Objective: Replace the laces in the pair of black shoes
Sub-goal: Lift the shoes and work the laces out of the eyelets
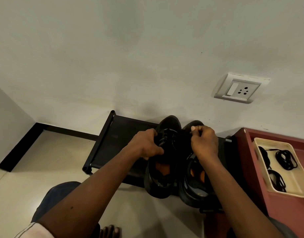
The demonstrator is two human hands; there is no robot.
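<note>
Pair of black shoes on a low black shoe rack (113, 143), side by side and touching, toes toward the wall, heels hanging over the rack's near edge. Orange insoles show in both.

Left shoe (165, 184): left hand (146, 145) grips it across the lacing, thumb on the near side, fingers curled over the far side.

Right shoe (194, 188): right hand (204, 143) sits over its front half, fingers (195, 128) bunched tight and pinching at the lacing. The strand itself is lost against the black.

Right of the rack: a maroon cabinet (250, 169) carrying a cream tray (297, 177) with coiled black laces (286, 159) inside.

Wall socket (238, 90) above the cabinet. Pale floor, black skirting. Bare toes (110, 231) at the bottom edge.
</note>
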